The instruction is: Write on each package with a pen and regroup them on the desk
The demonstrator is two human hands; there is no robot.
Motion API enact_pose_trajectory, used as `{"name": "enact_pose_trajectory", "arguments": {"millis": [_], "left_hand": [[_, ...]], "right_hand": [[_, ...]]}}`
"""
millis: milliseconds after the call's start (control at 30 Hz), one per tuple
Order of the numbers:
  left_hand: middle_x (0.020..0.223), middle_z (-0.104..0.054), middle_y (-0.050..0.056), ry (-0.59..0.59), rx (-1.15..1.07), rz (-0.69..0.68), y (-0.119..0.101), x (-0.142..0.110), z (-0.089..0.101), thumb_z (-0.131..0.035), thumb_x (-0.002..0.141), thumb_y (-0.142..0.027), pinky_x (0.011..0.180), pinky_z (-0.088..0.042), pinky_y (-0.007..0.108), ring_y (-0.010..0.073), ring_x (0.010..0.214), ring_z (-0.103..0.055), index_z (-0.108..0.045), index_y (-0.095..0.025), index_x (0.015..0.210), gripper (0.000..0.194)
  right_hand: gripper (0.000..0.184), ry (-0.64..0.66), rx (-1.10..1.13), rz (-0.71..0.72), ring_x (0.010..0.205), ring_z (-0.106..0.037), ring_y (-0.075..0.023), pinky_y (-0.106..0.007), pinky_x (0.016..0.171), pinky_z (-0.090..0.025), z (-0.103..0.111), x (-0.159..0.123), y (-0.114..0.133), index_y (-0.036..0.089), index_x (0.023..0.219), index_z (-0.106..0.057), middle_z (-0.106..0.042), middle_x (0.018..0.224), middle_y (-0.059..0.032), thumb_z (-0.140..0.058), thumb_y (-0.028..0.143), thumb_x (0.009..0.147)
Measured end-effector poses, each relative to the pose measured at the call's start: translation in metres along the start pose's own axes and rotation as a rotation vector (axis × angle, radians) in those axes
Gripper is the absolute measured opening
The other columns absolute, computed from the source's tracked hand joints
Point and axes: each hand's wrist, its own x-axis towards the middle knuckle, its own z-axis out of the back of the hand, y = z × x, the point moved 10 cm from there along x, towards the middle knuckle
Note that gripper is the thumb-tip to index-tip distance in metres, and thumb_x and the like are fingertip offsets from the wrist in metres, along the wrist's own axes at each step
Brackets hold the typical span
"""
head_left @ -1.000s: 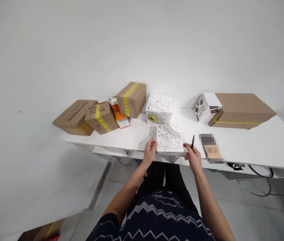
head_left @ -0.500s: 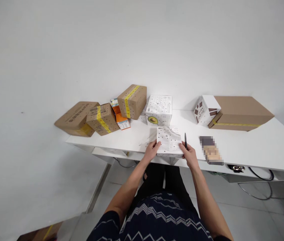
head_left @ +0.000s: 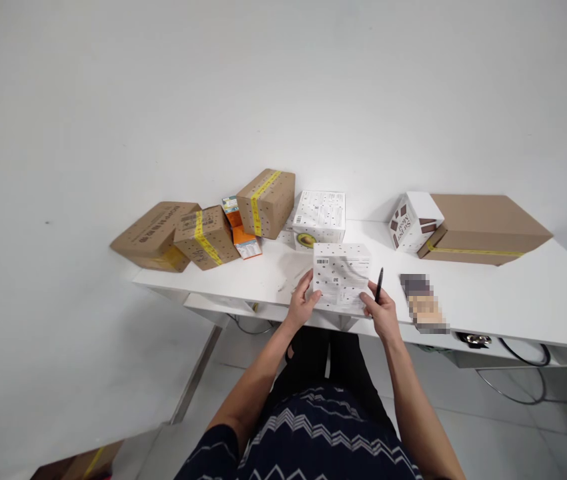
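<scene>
Between my two hands is a white carton (head_left: 342,277) with small dark dots, a barcode and printed text, tilted so its printed face turns toward me. My left hand (head_left: 304,301) grips its left side, thumb on the face. On the opposite side, my right hand (head_left: 381,310) grips the carton's lower right edge and also has a black pen (head_left: 379,283) in it, pointing up. Just behind stands another white carton (head_left: 319,212) with an avocado picture. The fingers behind the held carton are hidden.
Several brown cardboard boxes (head_left: 266,203) and an orange carton (head_left: 243,233) line the left of the white table (head_left: 263,287). At right are a white "Super Meal" carton (head_left: 413,220), a long brown box (head_left: 488,223) and a blurred flat item (head_left: 423,303). The wall is behind.
The held carton has tipped, its far edge rising so the printed face turns toward me. The pen in my right hand has swung a little and stands out more clearly.
</scene>
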Motion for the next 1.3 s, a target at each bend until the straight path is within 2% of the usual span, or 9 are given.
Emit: {"name": "enact_pose_trajectory", "arguments": {"millis": [300, 467, 633, 733, 900, 1000, 1100, 1200, 1300], "left_hand": [[0.153, -0.036, 0.011, 0.022, 0.011, 0.059, 0.018, -0.015, 0.0, -0.067, 0.08, -0.046, 0.117, -0.026, 0.043, 0.0274, 0.143, -0.028, -0.043, -0.022, 0.141, 0.07], [0.149, -0.039, 0.014, 0.129, -0.026, 0.011, 0.015, -0.021, -0.011, -0.066, 0.082, -0.042, 0.114, -0.032, 0.046, 0.0282, 0.138, -0.037, -0.032, -0.023, 0.146, 0.075], [0.137, -0.044, 0.013, 0.064, 0.219, -0.207, -0.024, -0.016, -0.003, -0.065, 0.082, -0.041, 0.111, -0.033, 0.05, 0.029, 0.133, -0.04, -0.044, -0.025, 0.139, 0.063], [0.135, -0.042, 0.013, 0.07, 0.377, -0.301, -0.064, -0.006, -0.002, -0.063, 0.084, -0.04, 0.11, -0.035, 0.051, 0.0288, 0.132, -0.039, -0.043, -0.025, 0.138, 0.06], [0.133, -0.046, 0.014, 0.22, 0.648, -0.352, -0.11, 0.019, -0.009, -0.066, 0.081, -0.033, 0.109, -0.036, 0.051, 0.0299, 0.127, -0.04, -0.037, -0.023, 0.142, 0.068], [0.133, -0.046, 0.014, 0.295, 0.694, -0.33, -0.112, 0.032, -0.009, -0.066, 0.08, -0.033, 0.108, -0.036, 0.052, 0.0306, 0.126, -0.04, -0.035, -0.023, 0.143, 0.07], [0.137, -0.045, 0.014, 0.315, 0.631, -0.318, -0.107, 0.04, -0.006, -0.067, 0.079, -0.033, 0.109, -0.036, 0.051, 0.0307, 0.128, -0.04, -0.031, -0.023, 0.144, 0.075], [0.139, -0.044, 0.013, 0.339, 0.584, -0.302, -0.102, 0.043, -0.005, -0.069, 0.078, -0.033, 0.109, -0.035, 0.05, 0.03, 0.129, -0.039, -0.031, -0.024, 0.144, 0.077], [0.138, -0.044, 0.012, 0.361, 0.574, -0.267, -0.1, 0.044, -0.004, -0.07, 0.077, -0.034, 0.111, -0.034, 0.049, 0.0295, 0.129, -0.039, -0.033, -0.024, 0.144, 0.077]], "right_hand": [[0.051, -0.034, 0.065, -0.017, 0.044, -0.039, -0.0018, -0.024, 0.043, -0.038, 0.004, -0.004, -0.013, 0.021, 0.112, -0.066, -0.065, 0.119, -0.0053, -0.078, 0.037, 0.065], [0.045, -0.046, 0.182, -0.014, 0.042, -0.033, -0.0006, -0.022, 0.041, -0.035, 0.002, -0.014, -0.017, 0.021, 0.103, -0.064, -0.067, 0.101, 0.0005, -0.079, 0.033, 0.062], [0.043, -0.086, 0.337, -0.101, 0.038, -0.027, 0.0005, -0.02, 0.039, -0.032, -0.003, -0.022, -0.019, 0.021, 0.09, -0.058, -0.058, 0.073, 0.0098, -0.084, 0.03, 0.056], [0.039, -0.097, 0.37, -0.173, 0.036, -0.024, 0.0012, -0.02, 0.038, -0.032, -0.007, -0.024, -0.023, 0.02, 0.086, -0.057, -0.06, 0.073, 0.0081, -0.08, 0.042, 0.063], [0.048, -0.161, 0.405, -0.19, 0.038, -0.028, -0.0008, -0.021, 0.042, -0.037, 0.007, -0.028, -0.025, 0.02, 0.107, -0.057, -0.067, 0.08, 0.0024, -0.069, 0.049, 0.071], [0.059, -0.16, 0.359, -0.139, 0.04, -0.033, -0.002, -0.021, 0.048, -0.041, 0.019, -0.029, -0.012, 0.027, 0.124, -0.05, -0.067, 0.077, 0.0053, -0.071, 0.032, 0.07], [0.052, -0.112, 0.338, -0.109, 0.041, -0.037, -0.0031, -0.024, 0.051, -0.044, 0.025, -0.029, 0.012, 0.027, 0.12, -0.056, -0.069, 0.078, 0.0039, -0.072, 0.029, 0.07], [0.037, 0.024, 0.4, -0.059, 0.046, -0.046, -0.0065, -0.03, 0.059, -0.05, 0.017, -0.028, 0.049, 0.025, 0.105, -0.065, -0.072, 0.087, -0.0008, -0.07, 0.043, 0.073], [0.055, 0.2, 0.441, 0.031, 0.057, -0.056, -0.0136, -0.037, 0.062, -0.052, 0.0, -0.03, 0.091, 0.027, 0.108, -0.065, -0.071, 0.11, -0.0073, -0.059, 0.069, 0.073]]}}
